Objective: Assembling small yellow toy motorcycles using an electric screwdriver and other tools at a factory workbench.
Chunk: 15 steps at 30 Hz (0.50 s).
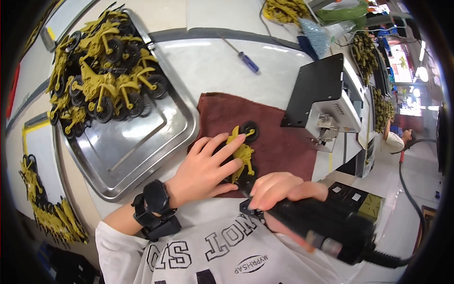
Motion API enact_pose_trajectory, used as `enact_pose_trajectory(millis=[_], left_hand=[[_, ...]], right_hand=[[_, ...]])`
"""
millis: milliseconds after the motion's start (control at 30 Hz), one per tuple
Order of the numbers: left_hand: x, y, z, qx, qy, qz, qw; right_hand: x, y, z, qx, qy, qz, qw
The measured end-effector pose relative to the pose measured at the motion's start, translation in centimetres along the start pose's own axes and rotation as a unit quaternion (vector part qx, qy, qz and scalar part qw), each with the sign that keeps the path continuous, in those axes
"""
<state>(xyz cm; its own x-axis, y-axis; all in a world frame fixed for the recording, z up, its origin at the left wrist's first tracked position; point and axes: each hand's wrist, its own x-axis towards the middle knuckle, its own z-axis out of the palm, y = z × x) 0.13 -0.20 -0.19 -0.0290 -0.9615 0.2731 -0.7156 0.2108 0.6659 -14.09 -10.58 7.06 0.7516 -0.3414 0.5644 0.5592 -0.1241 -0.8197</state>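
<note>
A yellow toy motorcycle [243, 154] with black wheels lies on its side on a dark red cloth [276, 146]. My left hand [201, 165] holds it down, fingers across its body and thumb near its lower end. In my right hand [288, 189] is a black corded electric screwdriver [331, 227], gripped near its front. Its nose meets the motorcycle's near end, close to my left thumb. The bit and any screw there are hidden. A black band with a device [156, 199] sits on my left wrist.
A metal tray [189, 128] piled with yellow toy motorcycles [101, 71] stands at the left. Behind the cloth lies a blue-handled screwdriver [248, 61]. A black-and-white bench machine [317, 90] stands to the right. More yellow pieces [52, 213] lie far left. A person [397, 139] sits at far right.
</note>
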Motion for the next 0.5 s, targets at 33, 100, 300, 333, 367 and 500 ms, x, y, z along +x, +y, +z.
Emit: enact_pose_trajectory(millis=[33, 100, 300, 333, 367, 500], left_hand=[[0.0, 0.2, -0.1, 0.004, -0.006, -0.006, 1.0], [0.2, 0.3, 0.1, 0.02, -0.008, 0.002, 1.0], [0.2, 0.4, 0.0, 0.043, -0.015, -0.005, 0.999], [0.4, 0.6, -0.1, 0.042, -0.012, 0.001, 0.999], [0.4, 0.7, -0.2, 0.044, -0.014, 0.005, 0.999], [0.4, 0.5, 0.2, 0.039, -0.009, 0.007, 0.999]], right_hand=[[0.3, -0.3, 0.0, -0.013, -0.034, 0.007, 0.999], [0.9, -1.0, 1.5, 0.0, 0.088, 0.053, 0.995], [0.3, -4.5, -1.7, -0.086, 0.15, -0.061, 0.983], [0.2, -6.0, -2.3, -0.108, 0.155, -0.096, 0.977], [0.7, -6.9, -3.8, -0.157, 0.221, -0.162, 0.949], [3.9, -7.5, -9.3, -0.305, 0.406, -0.194, 0.839]])
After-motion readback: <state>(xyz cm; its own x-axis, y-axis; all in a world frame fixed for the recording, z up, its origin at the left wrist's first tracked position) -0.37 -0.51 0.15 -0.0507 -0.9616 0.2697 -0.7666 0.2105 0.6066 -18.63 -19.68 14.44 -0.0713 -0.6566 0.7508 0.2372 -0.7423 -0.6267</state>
